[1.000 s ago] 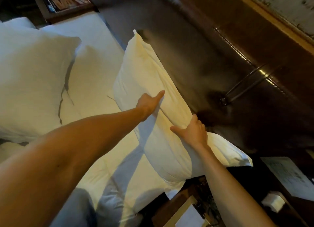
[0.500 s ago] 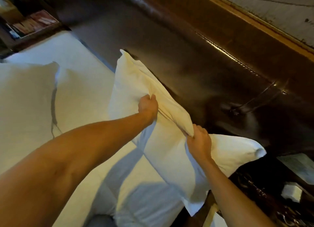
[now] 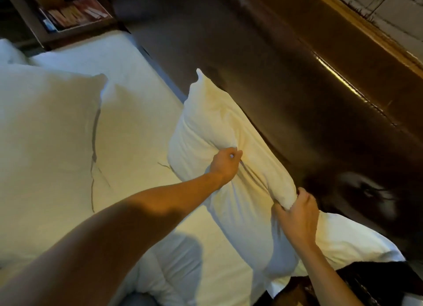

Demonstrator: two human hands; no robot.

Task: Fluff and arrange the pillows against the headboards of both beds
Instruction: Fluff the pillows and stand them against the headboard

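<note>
A white pillow (image 3: 219,127) stands on its long edge against the dark padded headboard (image 3: 309,95), on the right side of the white bed (image 3: 128,131). My left hand (image 3: 225,162) pinches a fold of its case near the middle of the top edge. My right hand (image 3: 297,212) clenches a bunch of the pillow further right, near the bed's edge. A second white pillow (image 3: 45,131) lies flat on the left of the bed, away from both hands.
A dark bedside shelf (image 3: 71,15) with magazines stands beyond the bed at top left. A wooden rail (image 3: 366,31) tops the headboard. Dark bedside furniture (image 3: 375,282) sits low at the right, below the pillow's corner. Rumpled duvet (image 3: 174,266) lies under my left arm.
Both hands went from resting open on the pillow to gripping its top edge. The pillow has been pulled and bunched between them, and my view has shifted slightly.
</note>
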